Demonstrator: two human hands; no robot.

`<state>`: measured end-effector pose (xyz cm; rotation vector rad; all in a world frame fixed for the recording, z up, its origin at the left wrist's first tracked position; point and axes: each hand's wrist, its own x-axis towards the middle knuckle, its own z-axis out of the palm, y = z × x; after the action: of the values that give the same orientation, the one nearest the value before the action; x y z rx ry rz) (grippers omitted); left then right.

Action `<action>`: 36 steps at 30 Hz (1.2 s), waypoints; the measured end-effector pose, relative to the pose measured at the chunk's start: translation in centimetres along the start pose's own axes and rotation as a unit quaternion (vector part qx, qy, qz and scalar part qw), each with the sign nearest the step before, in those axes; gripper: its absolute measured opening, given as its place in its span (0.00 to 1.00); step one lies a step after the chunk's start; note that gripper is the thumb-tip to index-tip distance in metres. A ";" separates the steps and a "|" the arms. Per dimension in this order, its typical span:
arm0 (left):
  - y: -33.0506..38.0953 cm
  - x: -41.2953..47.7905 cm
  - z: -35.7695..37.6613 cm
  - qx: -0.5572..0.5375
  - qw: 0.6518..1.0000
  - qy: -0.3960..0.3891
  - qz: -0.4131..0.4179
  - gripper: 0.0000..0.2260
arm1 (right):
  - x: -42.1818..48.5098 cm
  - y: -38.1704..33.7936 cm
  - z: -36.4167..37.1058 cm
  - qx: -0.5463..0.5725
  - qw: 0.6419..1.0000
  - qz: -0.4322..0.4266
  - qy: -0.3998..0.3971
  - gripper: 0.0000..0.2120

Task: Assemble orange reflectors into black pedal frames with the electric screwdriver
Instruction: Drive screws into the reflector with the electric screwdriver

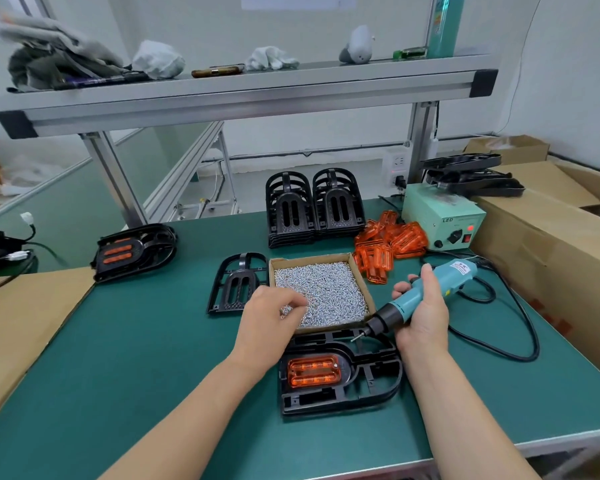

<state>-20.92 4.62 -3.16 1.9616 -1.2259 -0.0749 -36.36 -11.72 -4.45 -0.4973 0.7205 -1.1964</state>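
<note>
A black pedal frame [368, 382] lies near the table's front edge with an orange reflector [313, 371] seated in it. My right hand [425, 310] grips the teal electric screwdriver [430, 292], whose bit points down-left just above the frame's far edge. My left hand [271, 317] reaches into the cardboard tray of screws [321, 291], its fingertips pinching among the small silver screws. An empty black frame [234, 284] lies left of the tray. A pile of loose orange reflectors [388, 242] sits behind the tray to the right.
Two stacks of black frames [314, 207] stand at the back. A finished frame [134, 251] lies at the left. The green power supply box [442, 216] and its black cable [499, 327] sit on the right beside cardboard boxes [548, 244]. An aluminium shelf [243, 95] spans overhead.
</note>
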 end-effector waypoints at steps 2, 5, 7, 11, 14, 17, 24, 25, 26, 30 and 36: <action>-0.1 -1.6 -0.3 -0.047 0.998 0.017 -0.040 0.10 | -0.1 0.0 0.1 -0.003 1.000 0.003 0.001 0.11; -0.7 -4.1 -0.7 -0.094 0.991 0.048 -0.078 0.12 | -0.2 -0.2 0.2 -0.005 1.000 0.002 0.007 0.11; -1.2 -5.7 -0.8 -0.115 0.987 0.068 -0.094 0.13 | -0.5 -0.5 0.2 -0.004 1.000 0.005 0.012 0.11; -1.9 -7.5 -0.7 -0.147 0.978 0.086 -0.122 0.14 | -1.5 -1.2 1.0 -0.010 1.000 -0.011 0.011 0.10; -2.2 -7.5 -0.7 -0.160 0.976 0.090 -0.116 0.14 | -2.9 -1.1 2.4 -0.031 0.999 -0.029 0.004 0.10; -2.2 -7.5 -0.5 -0.168 0.977 0.078 -0.108 0.14 | -4.4 -0.4 3.6 -0.054 0.997 -0.058 0.005 0.10; -2.3 -7.5 -0.3 -0.192 0.971 0.087 -0.112 0.15 | -7.2 2.8 4.6 -0.082 0.994 -0.068 0.009 0.11; -2.2 -7.5 -0.4 -0.192 0.971 0.086 -0.110 0.15 | -7.4 3.1 4.6 -0.081 0.994 -0.067 0.007 0.11; -2.2 -7.5 -0.4 -0.193 0.972 0.084 -0.109 0.14 | -7.7 3.5 4.7 -0.082 0.995 -0.064 0.004 0.11; -2.2 -7.4 -0.5 -0.199 0.971 0.080 -0.103 0.13 | -8.1 4.2 5.0 -0.087 0.995 -0.058 -0.002 0.10; -2.5 -7.3 -0.4 -0.204 0.970 0.082 -0.103 0.13 | -8.0 4.2 4.9 -0.076 0.996 -0.055 0.002 0.12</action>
<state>-22.76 11.04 -7.01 1.6873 -0.8212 -0.2463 -31.57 -2.93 -2.07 -0.6681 0.7994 -1.2513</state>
